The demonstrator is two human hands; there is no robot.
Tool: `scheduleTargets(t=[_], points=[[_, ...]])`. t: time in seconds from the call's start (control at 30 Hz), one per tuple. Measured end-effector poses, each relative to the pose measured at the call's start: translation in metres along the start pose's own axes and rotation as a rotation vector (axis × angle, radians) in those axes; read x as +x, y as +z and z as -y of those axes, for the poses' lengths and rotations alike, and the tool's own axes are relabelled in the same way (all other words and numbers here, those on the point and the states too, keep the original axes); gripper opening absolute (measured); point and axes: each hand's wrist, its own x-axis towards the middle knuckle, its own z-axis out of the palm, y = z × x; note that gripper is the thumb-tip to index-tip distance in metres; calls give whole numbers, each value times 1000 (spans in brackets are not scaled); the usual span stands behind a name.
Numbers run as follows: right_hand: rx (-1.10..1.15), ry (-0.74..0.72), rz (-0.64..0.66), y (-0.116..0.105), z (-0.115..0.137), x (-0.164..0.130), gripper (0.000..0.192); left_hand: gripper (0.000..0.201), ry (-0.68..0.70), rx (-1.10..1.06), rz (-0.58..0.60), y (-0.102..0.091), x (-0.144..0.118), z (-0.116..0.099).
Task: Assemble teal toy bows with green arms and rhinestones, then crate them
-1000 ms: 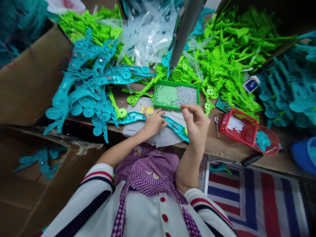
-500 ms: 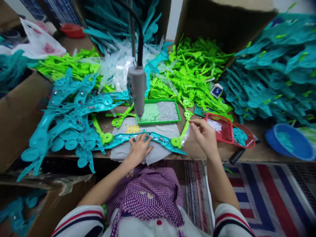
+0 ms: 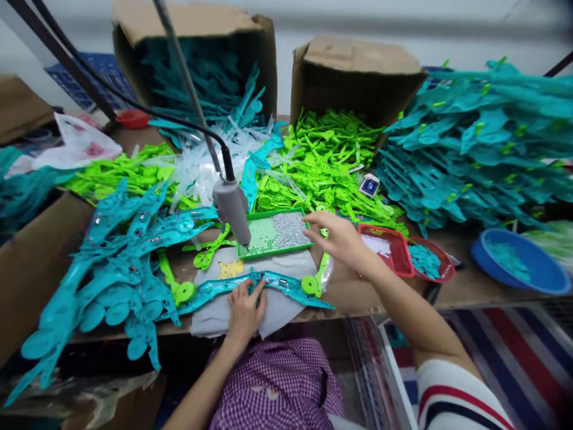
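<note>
While the left hand (image 3: 244, 307) lies flat, fingers spread, on a long teal plastic bow-shaped part (image 3: 255, 285), pressing it onto a grey cloth with a yellow cartoon print (image 3: 233, 304), the right hand (image 3: 338, 236) is stretched forward over the near right corner of a shallow green plastic tray of small silver screws (image 3: 274, 232). Its fingers are loosely curled and partly open, their tips at the tray's edge; whether they pinch a screw cannot be told. The teal part runs left to right across the cloth at the front edge of the brown table (image 3: 452, 286), with a lime-green round piece (image 3: 308, 285) at its right end and another (image 3: 183, 291) at its left.

Just left of the tray a grey electric screwdriver (image 3: 233, 209) hangs tilted from a black cable (image 3: 134, 107), its tip at the tray's left edge. To the right of the right hand stands a red mesh basket (image 3: 389, 248), with a round red basket holding teal bits (image 3: 427, 260) beside it, and farther right a blue plastic bowl (image 3: 519, 266). A heap of assembled teal parts (image 3: 120, 257) spreads over the left of the table. Behind the tray lie lime-green plastic parts (image 3: 331, 161) spilling from a cardboard box (image 3: 358, 77), clear plastic pieces (image 3: 201, 161), and a second cardboard box filled with teal parts (image 3: 197, 65). A tall stack of teal parts (image 3: 478, 143) fills the right. The person wears a purple checked apron (image 3: 277, 382).
</note>
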Motion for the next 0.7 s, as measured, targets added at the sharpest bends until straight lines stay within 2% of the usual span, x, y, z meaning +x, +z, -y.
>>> scheduleTargets(t=[0.03,0.07,0.1,0.13,0.2,0.3,0.37,0.43,0.47,0.53,0.67,0.7], points=[[-35,4,56,11,-4,4,19,35,8,6,-5,-1,0,0],[-81,32,50,15,-13,12,16,35,14,15,-16,-1,0,1],[-134,79,-6,10,-25,21,14,35,16,24,-30,0,-1,2],[-190,131,-91,-6,-39,31,13,34,20,32,-47,1,-1,4],[-320,221,-305,-67,-65,46,14,33,32,33,-76,3,0,8],[-647,367,-628,-193,-94,54,21,32,52,4,-101,8,1,12],[-839,591,-720,-266,-109,53,43,31,44,-15,-112,9,1,12],[-880,762,-789,-313,-123,53,62,31,32,-25,-124,10,1,11],[-875,791,-824,-327,-129,54,66,31,27,-28,-127,11,0,11],[-839,804,-867,-337,-139,58,70,31,26,-29,-140,12,0,13],[-808,864,-851,-331,-154,73,77,30,63,-37,-168,14,0,17],[-794,805,-853,-329,-158,76,78,30,64,-42,-169,13,0,17]])
